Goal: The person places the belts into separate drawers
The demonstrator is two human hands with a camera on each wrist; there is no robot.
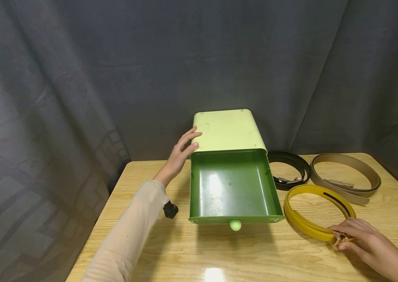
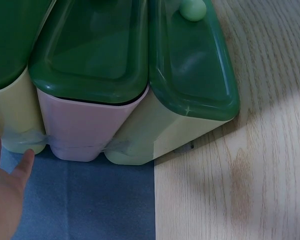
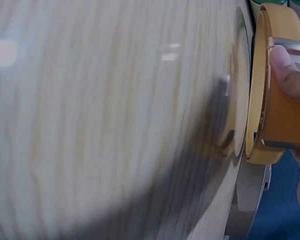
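A drawer unit (image 1: 227, 131) with a pale yellow-green top stands at the table's back. Its top drawer (image 1: 234, 203), dark green with a round light-green knob (image 1: 235, 225), is pulled out and holds nothing visible. My left hand (image 1: 175, 158) touches the unit's upper left edge with extended fingers. In the left wrist view, pink and pale green drawer units (image 2: 87, 125) show green fronts. At the right, my right hand (image 1: 366, 241) pinches the buckle end of a coiled yellow belt (image 1: 304, 224). In the right wrist view, the thumb (image 3: 282, 65) lies against the metal buckle.
Behind the yellow belt, a coiled black belt (image 1: 304, 164) lies beside the drawer unit. A coiled beige-brown belt (image 1: 362, 166) sits farther right. The wooden table (image 1: 170, 258) ends at a dark curtain (image 1: 156, 78) behind. A small black object (image 1: 170, 210) is at the left sleeve.
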